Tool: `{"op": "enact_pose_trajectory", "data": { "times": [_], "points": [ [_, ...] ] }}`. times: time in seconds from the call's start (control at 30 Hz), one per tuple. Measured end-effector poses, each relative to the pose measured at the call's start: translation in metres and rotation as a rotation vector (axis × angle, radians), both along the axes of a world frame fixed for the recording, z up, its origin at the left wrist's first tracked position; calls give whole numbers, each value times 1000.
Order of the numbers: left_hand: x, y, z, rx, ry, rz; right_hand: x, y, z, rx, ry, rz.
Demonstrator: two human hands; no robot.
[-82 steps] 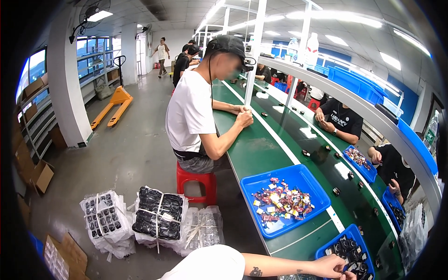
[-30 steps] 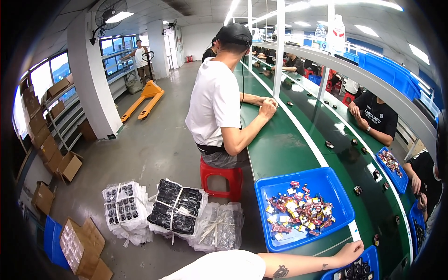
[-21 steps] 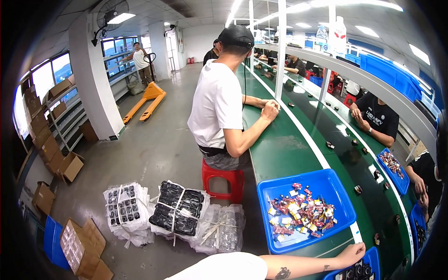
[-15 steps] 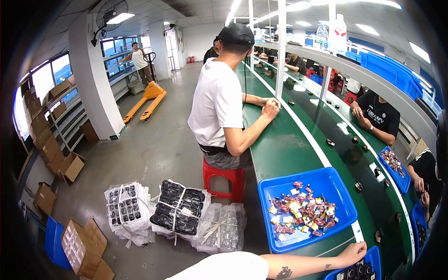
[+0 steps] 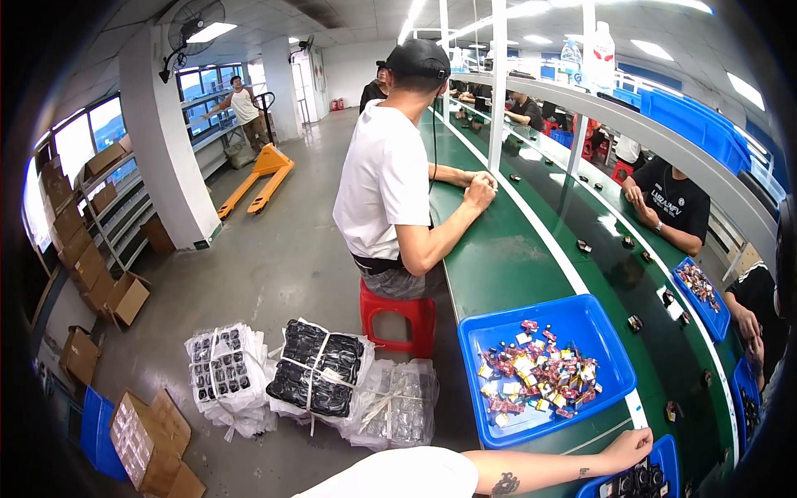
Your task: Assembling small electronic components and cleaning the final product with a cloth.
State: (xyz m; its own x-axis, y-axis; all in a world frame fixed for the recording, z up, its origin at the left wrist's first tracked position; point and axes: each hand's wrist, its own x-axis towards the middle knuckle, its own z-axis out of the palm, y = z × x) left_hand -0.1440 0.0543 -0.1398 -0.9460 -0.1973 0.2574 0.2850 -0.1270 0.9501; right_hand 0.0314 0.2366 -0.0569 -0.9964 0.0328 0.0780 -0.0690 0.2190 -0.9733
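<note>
From the lower edge my left forearm reaches right, out of a white sleeve. My left hand (image 5: pixel 628 449) is closed, its fingers curled under at the rim of a small blue tray (image 5: pixel 674 459). What it holds, if anything, is hidden. Black camera-like parts (image 5: pixel 639 483) lie in that tray. Beyond my hand stands a larger blue tray (image 5: pixel 616 365), with a heap of small red, yellow and white parts (image 5: pixel 540 373) inside. My right hand is not in view.
A co-worker in white (image 5: pixel 390 183) sits on a red stool (image 5: pixel 398 315) beside the green bench (image 5: pixel 490 257). Small parts sit along the dark belt (image 5: pixel 610 266). Bundled trays (image 5: pixel 320 369) and cartons (image 5: pixel 149 440) stand on the floor, with a yellow pallet truck (image 5: pixel 261 178) behind.
The parts on the belt have shifted slightly toward the near end. My left hand has stayed almost still at the small tray.
</note>
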Motion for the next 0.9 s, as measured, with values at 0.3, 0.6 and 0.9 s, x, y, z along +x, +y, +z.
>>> {"op": "enact_pose_trajectory", "data": {
  "times": [0.3, 0.6, 0.9],
  "points": [
    [4, -26, 13, -183, -24, 39, -16, -10, -16, -143, 101, -8],
    [-3, -21, 11, -66, -73, -121, -17, 4, -15, -117, 136, 62],
    [1, -24, 9, -59, -92, -155, -9, 3, -17, -44, 125, 60]
  ]
}}
